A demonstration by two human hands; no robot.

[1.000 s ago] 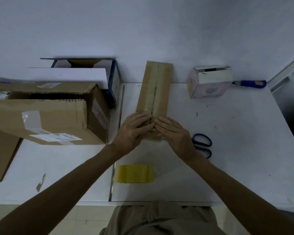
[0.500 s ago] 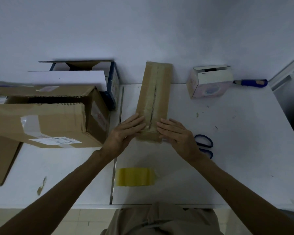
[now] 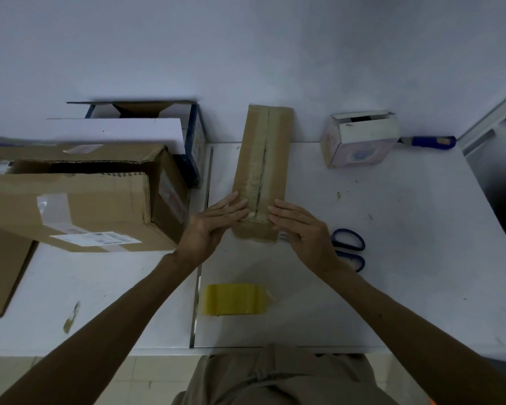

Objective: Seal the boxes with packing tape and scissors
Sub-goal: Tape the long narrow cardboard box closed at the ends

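Cardboard: narrow box (image 3: pixel 263 171), lying lengthwise on the tabletop (image 3: pixel 406 258), far end at the wall. A seam runs down the middle of its top face. A pale glossy strip lies along the seam, which I take for tape, with a dark line showing in the centre.

My left hand (image 3: pixel 208 229) lies flat on the near end of the box, left of the seam, fingers straight and pressing down. My right hand (image 3: pixel 304 229) mirrors it right of the seam, fingers straight, nothing gripped. Both hands are spread open.

Tape roll (image 3: pixel 234 299), yellow: on the near side of the box, well apart from it. Scissors (image 3: pixel 349 248), blue handles: right of the box's near end, just beyond my right wrist, blades hidden. Large brown carton (image 3: pixel 70 206): left of the box, top flaps not closed. Small pale carton (image 3: pixel 360 141): right of the box's far end, lid ajar.

Handling, judged: the box looks light and fairly stiff along its edges, but the flaps will likely give inward at the seam under hard pressure. The taped strip is probably slick; bare cardboard offers friction. Best hold: the two long side walls near the near end, palms flat, not the top flaps.
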